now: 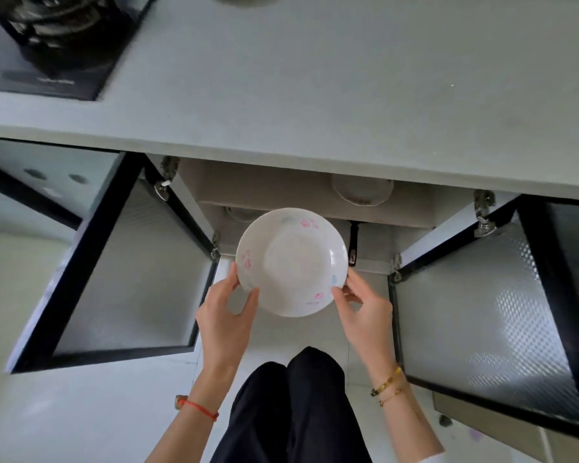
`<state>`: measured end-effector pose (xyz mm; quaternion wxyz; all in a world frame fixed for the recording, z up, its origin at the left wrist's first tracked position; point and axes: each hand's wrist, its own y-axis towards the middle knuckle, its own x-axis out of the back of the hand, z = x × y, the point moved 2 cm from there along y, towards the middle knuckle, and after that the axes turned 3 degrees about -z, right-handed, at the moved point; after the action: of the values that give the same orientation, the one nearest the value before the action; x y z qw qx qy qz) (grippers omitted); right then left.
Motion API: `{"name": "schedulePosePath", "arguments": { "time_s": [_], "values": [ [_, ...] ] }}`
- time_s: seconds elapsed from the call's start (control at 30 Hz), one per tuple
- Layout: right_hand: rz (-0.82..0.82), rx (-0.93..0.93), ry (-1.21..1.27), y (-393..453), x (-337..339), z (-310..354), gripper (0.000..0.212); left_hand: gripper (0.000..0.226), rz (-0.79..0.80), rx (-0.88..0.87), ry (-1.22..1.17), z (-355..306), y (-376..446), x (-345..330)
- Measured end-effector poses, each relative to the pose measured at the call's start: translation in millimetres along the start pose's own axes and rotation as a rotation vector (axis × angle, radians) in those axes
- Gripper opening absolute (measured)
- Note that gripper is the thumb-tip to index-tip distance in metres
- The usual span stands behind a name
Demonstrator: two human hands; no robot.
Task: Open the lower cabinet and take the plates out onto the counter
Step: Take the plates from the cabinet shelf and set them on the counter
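**Plate held at open cabinet**

Gripped at its near rim by both hands: a white plate [291, 262] with pink and blue floral marks, held level in front of the open cabinet [281, 192], below the counter's [315, 95] edge. Left hand [223, 315] curled on the left rim, thumb on top, fingers [233, 274] tucked under the edge. Right hand [365, 309] pinching the right rim the same way, thumb over, fingers beneath. Both cabinet doors swung wide, left door [124, 272] and right door [482, 315] with frosted panels in black frames. Inside, on the shelf, another plate [361, 192] to the right; something round, too blurred to tell, behind the held plate's far rim. Red cord [199, 409] on the left wrist, gold bracelets [386, 385] on the right. Black stove [57, 41] on the counter at far left. Dark trousers [295, 406] below.
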<state>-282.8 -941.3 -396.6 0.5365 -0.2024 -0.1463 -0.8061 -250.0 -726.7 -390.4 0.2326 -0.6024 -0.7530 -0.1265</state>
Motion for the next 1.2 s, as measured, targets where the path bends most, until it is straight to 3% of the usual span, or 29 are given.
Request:
{"name": "schedulePosePath", "arguments": {
  "time_s": [0.3, 0.53, 1.2],
  "values": [
    [-0.046, 0.027, 0.057, -6.4, 72.7, 132.4, 0.035, 0.054, 0.033, -0.046, 0.012, -132.6, -9.4, 84.0],
    [-0.075, 0.056, 0.077, 9.9, 111.5, 188.0, 0.039, 0.055, 0.013, -0.097, -0.011, -198.9, -5.0, 104.1],
    [-0.044, 0.083, 0.026, 124.8, 152.7, 184.1, 0.035, 0.054, 0.03, -0.119, -0.097, -268.4, 62.7, 38.0]
  ]
}}
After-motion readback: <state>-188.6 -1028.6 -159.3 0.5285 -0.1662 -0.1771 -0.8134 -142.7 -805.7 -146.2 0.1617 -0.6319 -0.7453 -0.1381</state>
